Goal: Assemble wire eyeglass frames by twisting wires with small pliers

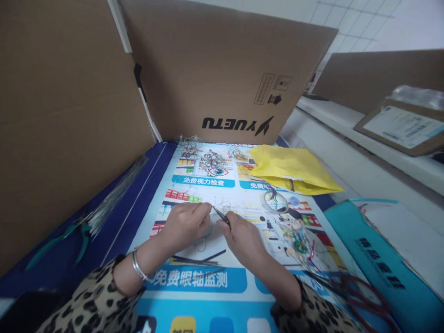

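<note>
My right hand (pixel 241 233) grips a pair of dark metal tweezers (pixel 220 214), whose tips point left. Close by, my left hand (pixel 189 221) is closed in a pinch at those tips; what it holds is too small to make out. A thin bent wire (pixel 222 202) seems to lie just beyond my hands on the printed sheet. Below my hands, several dark thin tools (pixel 194 262) rest on the sheet. To the right, a roll of clear tape (pixel 276 202) lies flat near loose wire and green thread (pixel 300 247).
Pliers with teal handles (pixel 83 238) and a bundle of thin wires (pixel 116 199) lie on the left. Tangled wire pieces (pixel 211 159) sit farther back. A yellow bag (pixel 294 169), red-handled scissors (pixel 367 296) and a teal box (pixel 381 259) are right. Cardboard (pixel 208 69) stands behind.
</note>
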### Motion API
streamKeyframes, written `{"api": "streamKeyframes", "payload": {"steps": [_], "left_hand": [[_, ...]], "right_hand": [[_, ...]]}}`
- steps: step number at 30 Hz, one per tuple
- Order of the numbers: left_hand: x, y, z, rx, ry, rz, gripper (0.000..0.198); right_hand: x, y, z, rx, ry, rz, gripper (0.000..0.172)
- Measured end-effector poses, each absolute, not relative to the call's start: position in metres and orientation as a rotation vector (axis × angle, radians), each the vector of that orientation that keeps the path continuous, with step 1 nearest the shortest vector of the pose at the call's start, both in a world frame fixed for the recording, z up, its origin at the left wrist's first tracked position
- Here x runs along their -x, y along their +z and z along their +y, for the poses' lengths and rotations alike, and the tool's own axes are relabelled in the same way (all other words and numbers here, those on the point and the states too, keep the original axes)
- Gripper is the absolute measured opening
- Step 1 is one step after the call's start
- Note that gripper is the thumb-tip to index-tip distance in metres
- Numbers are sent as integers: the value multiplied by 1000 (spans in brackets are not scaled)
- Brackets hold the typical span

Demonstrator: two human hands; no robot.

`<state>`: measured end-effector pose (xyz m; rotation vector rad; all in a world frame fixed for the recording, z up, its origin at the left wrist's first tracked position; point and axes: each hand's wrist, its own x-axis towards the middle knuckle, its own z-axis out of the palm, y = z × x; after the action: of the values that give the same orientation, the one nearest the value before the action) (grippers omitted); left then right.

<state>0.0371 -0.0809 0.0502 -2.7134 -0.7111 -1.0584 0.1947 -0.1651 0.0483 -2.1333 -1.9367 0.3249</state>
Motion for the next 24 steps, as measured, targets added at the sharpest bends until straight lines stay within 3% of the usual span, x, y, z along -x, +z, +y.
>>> {"api": "streamKeyframes", "payload": {"steps": [15,24], "left_hand": [[-37,49,-81,2726,-1040,-677,12],[-32,58,-78,2798,-842,-635,12]], "right_hand": [[-196,47,-164,2187,307,-1980,27],[-197,48,-163,2258,222,-2072,30]]}}
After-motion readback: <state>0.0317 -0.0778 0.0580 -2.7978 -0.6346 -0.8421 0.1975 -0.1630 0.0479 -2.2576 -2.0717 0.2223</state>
